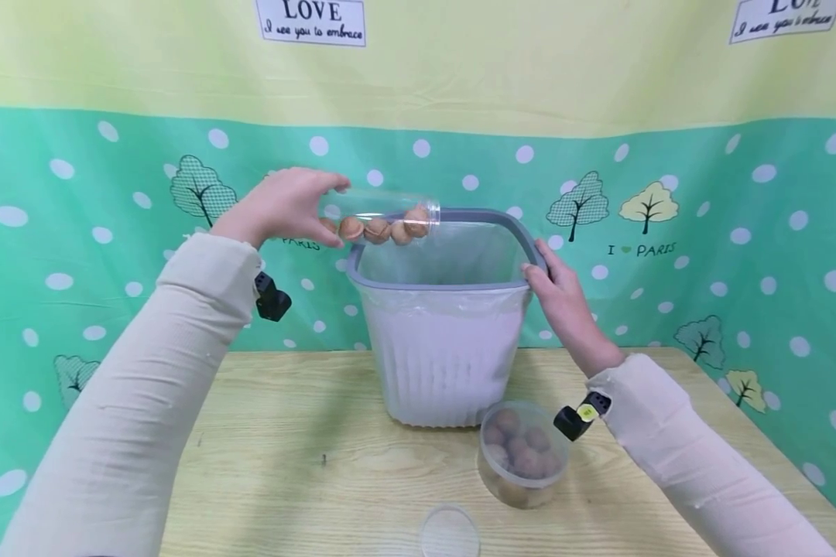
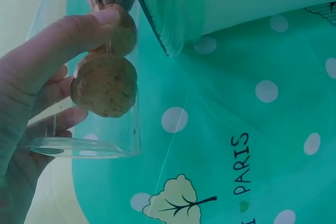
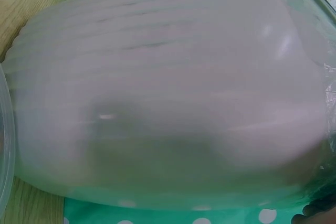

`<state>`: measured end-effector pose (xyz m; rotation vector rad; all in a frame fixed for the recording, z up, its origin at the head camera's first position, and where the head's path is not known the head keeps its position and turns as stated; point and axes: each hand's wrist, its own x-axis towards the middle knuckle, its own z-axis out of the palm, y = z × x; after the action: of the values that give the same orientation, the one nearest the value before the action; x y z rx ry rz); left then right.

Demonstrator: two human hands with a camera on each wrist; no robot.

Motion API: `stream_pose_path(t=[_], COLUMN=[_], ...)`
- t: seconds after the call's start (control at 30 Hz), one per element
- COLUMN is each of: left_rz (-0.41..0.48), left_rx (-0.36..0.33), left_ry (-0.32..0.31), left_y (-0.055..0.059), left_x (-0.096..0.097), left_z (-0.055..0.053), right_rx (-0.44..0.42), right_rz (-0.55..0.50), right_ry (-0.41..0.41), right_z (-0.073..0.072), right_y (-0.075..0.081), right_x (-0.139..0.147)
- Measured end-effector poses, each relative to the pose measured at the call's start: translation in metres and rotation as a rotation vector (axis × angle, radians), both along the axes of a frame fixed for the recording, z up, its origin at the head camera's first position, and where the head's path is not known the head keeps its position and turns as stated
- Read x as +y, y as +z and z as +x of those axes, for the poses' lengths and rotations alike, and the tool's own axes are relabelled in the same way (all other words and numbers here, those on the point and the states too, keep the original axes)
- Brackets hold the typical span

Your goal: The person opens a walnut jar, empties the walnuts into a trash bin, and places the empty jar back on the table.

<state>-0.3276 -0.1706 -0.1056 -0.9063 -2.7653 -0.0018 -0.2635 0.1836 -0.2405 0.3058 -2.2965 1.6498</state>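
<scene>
My left hand [image 1: 289, 205] grips a clear plastic jar [image 1: 383, 203] near its base and holds it sideways, mouth to the right over the rim of a white trash bin [image 1: 446, 340]. Several walnuts [image 1: 378, 230] lie in a row along the jar's lower side, one right at the mouth. In the left wrist view, the thumb crosses the jar wall beside the walnuts [image 2: 105, 85]. My right hand [image 1: 560, 286] holds the bin's grey rim at its right side, thumb on the front edge. A clear liner bag is folded over that rim.
A round clear tub [image 1: 522, 456] of walnuts stands on the wooden table [image 1: 279, 464], in front of the bin's right corner. A clear round lid [image 1: 450, 532] lies at the front edge. A green dotted curtain [image 1: 56, 232] hangs behind and along the sides.
</scene>
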Motion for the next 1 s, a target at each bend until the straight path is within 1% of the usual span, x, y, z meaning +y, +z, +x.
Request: stream_pose_path(t=[0.5,0.77,1.0], left_rz=[0.011,-0.018,-0.032], left_rx=[0.003,0.014,0.010], left_ry=[-0.019,-0.008,-0.008], left_y=[0.0027,0.0015,0.0021], left_x=[-0.0005,0.0003,0.0002], left_z=[0.0042,0.0024,0.0021], right_rx=[0.003,0.009,0.004], right_rz=[0.000,0.002,0.008], right_ry=[-0.005,-0.003,-0.010], right_z=[0.0003,0.0002,-0.0011], right_y=[0.0004,-0.0007,-0.0011], right_x=[-0.0008,-0.0005,0.0001])
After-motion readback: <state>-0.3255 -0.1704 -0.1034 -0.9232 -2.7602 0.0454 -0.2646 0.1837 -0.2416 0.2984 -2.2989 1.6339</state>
